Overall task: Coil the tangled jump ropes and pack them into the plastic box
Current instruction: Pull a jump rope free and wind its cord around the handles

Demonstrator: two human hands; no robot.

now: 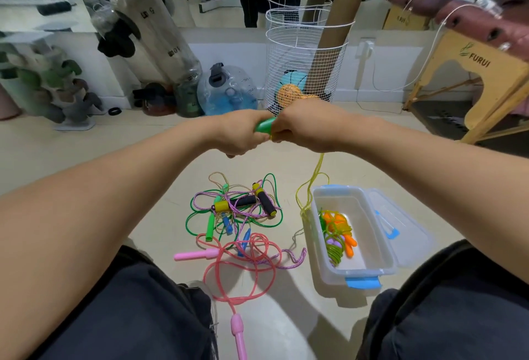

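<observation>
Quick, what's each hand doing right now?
Left hand: gripping the green handle.
Right hand: fingers curled round the same handle and yellow rope.

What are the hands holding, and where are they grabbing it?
Both hands, left hand and right hand, grip a jump rope by its green handle; its yellow cord hangs below the right hand.

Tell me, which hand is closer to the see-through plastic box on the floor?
The right hand. It is held up above the floor, roughly over the far end of the plastic box. The left hand sits beside it, further left, above the tangled ropes. Both grip one green handle.
</observation>
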